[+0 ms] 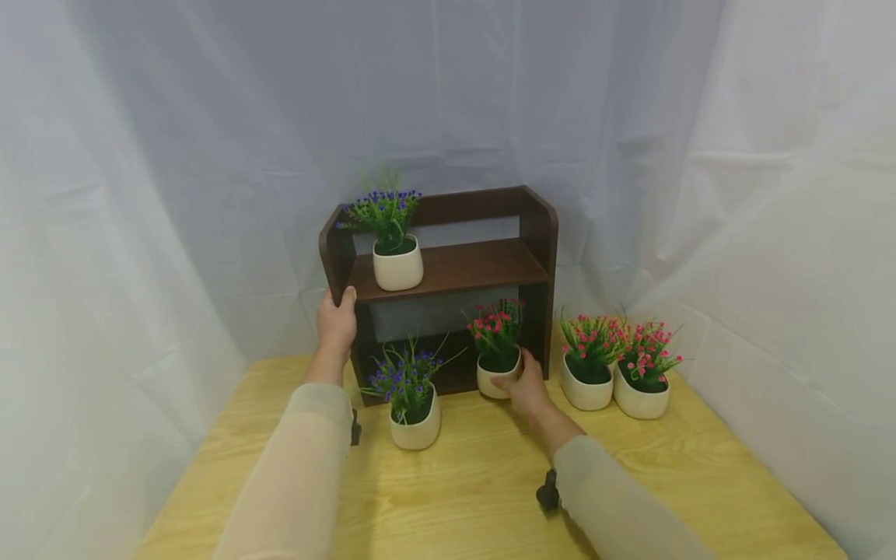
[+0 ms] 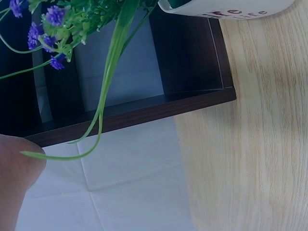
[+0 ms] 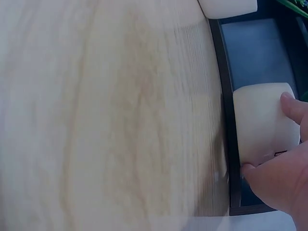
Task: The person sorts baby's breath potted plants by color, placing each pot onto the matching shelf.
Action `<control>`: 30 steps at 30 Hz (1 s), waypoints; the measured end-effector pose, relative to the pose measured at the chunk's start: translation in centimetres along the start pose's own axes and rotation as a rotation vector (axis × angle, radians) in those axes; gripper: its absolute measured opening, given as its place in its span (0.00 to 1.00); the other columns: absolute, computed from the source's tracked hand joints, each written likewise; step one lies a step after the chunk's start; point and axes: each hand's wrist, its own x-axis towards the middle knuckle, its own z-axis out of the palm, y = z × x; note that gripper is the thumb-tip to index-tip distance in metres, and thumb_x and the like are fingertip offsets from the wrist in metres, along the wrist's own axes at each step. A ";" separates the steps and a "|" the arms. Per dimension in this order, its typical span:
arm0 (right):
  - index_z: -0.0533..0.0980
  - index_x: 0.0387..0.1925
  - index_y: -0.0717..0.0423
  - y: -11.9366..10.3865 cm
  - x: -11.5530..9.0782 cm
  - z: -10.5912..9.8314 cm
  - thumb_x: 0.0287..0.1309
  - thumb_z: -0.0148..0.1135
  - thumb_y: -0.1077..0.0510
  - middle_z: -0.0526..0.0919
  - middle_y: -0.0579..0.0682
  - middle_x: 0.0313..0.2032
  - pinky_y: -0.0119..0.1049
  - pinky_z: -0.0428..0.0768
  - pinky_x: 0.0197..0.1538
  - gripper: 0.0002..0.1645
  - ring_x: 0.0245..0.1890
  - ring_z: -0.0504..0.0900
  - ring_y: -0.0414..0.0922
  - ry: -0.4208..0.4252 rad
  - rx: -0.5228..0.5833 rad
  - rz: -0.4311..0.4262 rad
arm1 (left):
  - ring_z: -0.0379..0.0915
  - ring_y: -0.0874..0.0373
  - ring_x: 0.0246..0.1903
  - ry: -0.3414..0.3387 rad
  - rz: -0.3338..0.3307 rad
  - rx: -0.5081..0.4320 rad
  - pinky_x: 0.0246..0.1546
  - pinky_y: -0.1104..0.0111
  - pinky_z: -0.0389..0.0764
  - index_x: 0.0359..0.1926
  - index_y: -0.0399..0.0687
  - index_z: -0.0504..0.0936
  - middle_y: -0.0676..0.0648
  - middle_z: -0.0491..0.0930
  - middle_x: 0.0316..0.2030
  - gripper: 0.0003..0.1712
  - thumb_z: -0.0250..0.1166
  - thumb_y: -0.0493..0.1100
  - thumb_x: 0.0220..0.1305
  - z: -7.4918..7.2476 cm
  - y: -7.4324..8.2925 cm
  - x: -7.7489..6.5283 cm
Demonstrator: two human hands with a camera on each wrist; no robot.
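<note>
A dark brown two-tier wooden shelf (image 1: 483, 264) stands on the table. My left hand (image 1: 337, 323) grips its left side panel, thumb in front; only part of that hand (image 2: 21, 166) shows in the left wrist view. With thumb and fingers on either side, my right hand (image 1: 530, 390) holds a white pot of pink-red flowers (image 1: 490, 379) at the right of the lower tier. In the right wrist view this pot (image 3: 264, 120) overlaps the shelf's front edge. A white pot of purple flowers (image 1: 397, 270) sits at the left of the upper tier.
Another white pot of purple flowers (image 1: 416, 429) stands on the table before the shelf's left part, close to my left forearm. Two white pots of pink flowers (image 1: 586, 390) stand side by side right of the shelf. Pale curtains (image 1: 448, 93) surround the wooden table (image 1: 462, 498).
</note>
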 end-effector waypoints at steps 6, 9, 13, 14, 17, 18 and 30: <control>0.53 0.84 0.65 -0.3 0.4 -0.2 0.63 0.78 0.59 0.59 0.73 0.74 0.63 0.62 0.85 0.59 0.77 0.65 0.71 0.000 -0.051 0.014 | 0.54 0.41 0.85 -0.005 -0.008 0.006 0.88 0.49 0.56 0.84 0.50 0.62 0.39 0.61 0.84 0.34 0.51 0.55 0.86 -0.2 0.2 0.1; 0.53 0.83 0.67 -0.6 0.6 -0.2 0.64 0.77 0.61 0.61 0.75 0.76 0.63 0.61 0.85 0.57 0.78 0.64 0.71 0.009 -0.039 0.002 | 0.53 0.41 0.86 -0.008 -0.009 0.007 0.88 0.49 0.55 0.85 0.51 0.61 0.40 0.60 0.85 0.35 0.51 0.55 0.86 -0.2 0.2 0.2; 0.55 0.80 0.71 -0.8 0.6 -0.2 0.65 0.74 0.63 0.64 0.75 0.78 0.62 0.62 0.85 0.52 0.80 0.64 0.70 0.008 -0.007 0.006 | 0.52 0.41 0.86 -0.008 -0.017 0.012 0.88 0.49 0.55 0.85 0.50 0.60 0.40 0.59 0.85 0.35 0.50 0.55 0.87 -0.2 0.1 0.2; 0.56 0.79 0.71 -0.9 0.5 -0.2 0.66 0.74 0.64 0.65 0.75 0.77 0.63 0.63 0.85 0.50 0.79 0.65 0.70 0.006 -0.005 0.005 | 0.53 0.41 0.85 -0.008 -0.017 0.013 0.88 0.49 0.55 0.85 0.49 0.61 0.39 0.60 0.85 0.34 0.50 0.55 0.87 -0.2 0.1 0.1; 0.60 0.77 0.72 -0.7 0.7 -0.2 0.68 0.73 0.62 0.69 0.75 0.75 0.63 0.65 0.83 0.45 0.77 0.68 0.69 0.015 -0.046 -0.011 | 0.54 0.41 0.85 -0.004 -0.012 0.015 0.88 0.49 0.56 0.84 0.48 0.63 0.39 0.61 0.84 0.34 0.51 0.55 0.86 -0.2 0.1 0.1; 0.61 0.77 0.72 -0.7 0.7 -0.2 0.68 0.72 0.62 0.70 0.75 0.74 0.63 0.66 0.83 0.44 0.77 0.68 0.70 0.021 -0.068 -0.022 | 0.54 0.40 0.85 -0.003 -0.010 0.015 0.88 0.49 0.56 0.84 0.48 0.63 0.39 0.61 0.84 0.34 0.51 0.55 0.86 -0.2 0.1 0.1; 0.60 0.79 0.70 -0.3 2.1 -0.2 0.73 0.66 0.57 0.70 0.75 0.74 0.64 0.68 0.82 0.43 0.76 0.70 0.70 0.017 -0.166 -0.011 | 0.54 0.41 0.85 -0.016 -0.016 -0.007 0.88 0.49 0.56 0.85 0.50 0.62 0.40 0.61 0.84 0.34 0.51 0.55 0.86 -0.1 -0.1 0.1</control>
